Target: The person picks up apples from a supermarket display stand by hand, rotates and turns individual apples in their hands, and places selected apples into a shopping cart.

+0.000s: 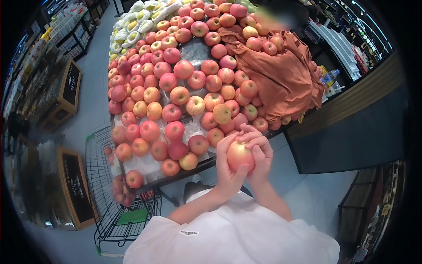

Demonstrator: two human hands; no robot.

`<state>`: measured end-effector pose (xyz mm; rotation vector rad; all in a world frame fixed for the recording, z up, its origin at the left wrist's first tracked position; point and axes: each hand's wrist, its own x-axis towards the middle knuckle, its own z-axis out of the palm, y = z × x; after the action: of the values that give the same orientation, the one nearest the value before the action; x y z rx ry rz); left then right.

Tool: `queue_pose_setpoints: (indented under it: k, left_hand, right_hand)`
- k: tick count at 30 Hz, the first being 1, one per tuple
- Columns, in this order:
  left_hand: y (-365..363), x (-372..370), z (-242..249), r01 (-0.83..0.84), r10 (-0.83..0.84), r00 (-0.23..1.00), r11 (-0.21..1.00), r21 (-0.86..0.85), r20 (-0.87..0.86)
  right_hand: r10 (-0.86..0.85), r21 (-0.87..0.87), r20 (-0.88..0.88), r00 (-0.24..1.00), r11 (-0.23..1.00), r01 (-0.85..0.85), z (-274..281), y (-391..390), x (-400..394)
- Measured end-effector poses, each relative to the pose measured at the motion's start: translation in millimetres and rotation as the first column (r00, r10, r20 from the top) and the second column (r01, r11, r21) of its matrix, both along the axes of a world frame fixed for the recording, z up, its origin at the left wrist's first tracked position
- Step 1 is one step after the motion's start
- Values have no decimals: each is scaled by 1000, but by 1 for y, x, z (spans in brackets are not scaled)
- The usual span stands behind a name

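Observation:
Cupped between both palms is a yellow-and-red apple [240, 156], held in front of my white shirt. My left hand [225, 160] wraps its left side, with the thumb along the lower front. On the other side, my right hand [261, 154] curls its fingers over the top and right of the fruit. Just beyond my hands, at the near edge of the display, lie loose apples, among them a red-yellow one [215, 137] close to my left fingers. The apple's far side is hidden.
A large display of apples [171, 112] fills the space ahead, with foam-netted fruit [132, 26] at its far left. An orange-brown cloth [277, 75] drapes its right side. A wire shopping cart [103, 198] stands at lower left. A dark panel [347, 132] borders the right.

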<state>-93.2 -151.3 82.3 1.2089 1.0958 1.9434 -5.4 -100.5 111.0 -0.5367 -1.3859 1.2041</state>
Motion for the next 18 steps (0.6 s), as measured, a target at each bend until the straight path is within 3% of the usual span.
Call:
queue_pose_setpoints:
  k: [2,3,6,10,11,15,17,18]
  left_hand:
    - [6,-5,-4,-147,178,959,978,147,-221]
    - [11,-1,-4,-168,201,969,962,214,-142]
    - [22,-10,-5,-204,387,875,839,504,-290]
    - [18,-31,3,-174,385,844,856,487,-375]
    - [18,-31,1,-176,357,872,867,467,-334]
    - [17,-27,-6,-112,192,963,924,366,-189]
    - [8,-25,-5,-72,90,994,961,266,-55]
    - [6,-24,0,-46,43,999,975,217,19]
  right_hand:
    - [7,-179,-63,998,984,-19,14,-10,-8]
    - [16,-296,-117,993,954,-51,26,-12,-15]
    - [126,-565,-411,903,742,-361,33,-13,-11]
    - [173,-698,-431,886,558,-449,30,-25,-5]
    - [177,-605,-354,918,705,-369,34,-28,-12]
    - [24,-393,-139,990,916,-78,22,-36,-25]
    - [-67,17,88,994,998,65,17,-27,-20]
    - [-144,234,184,972,967,99,18,-23,-18]
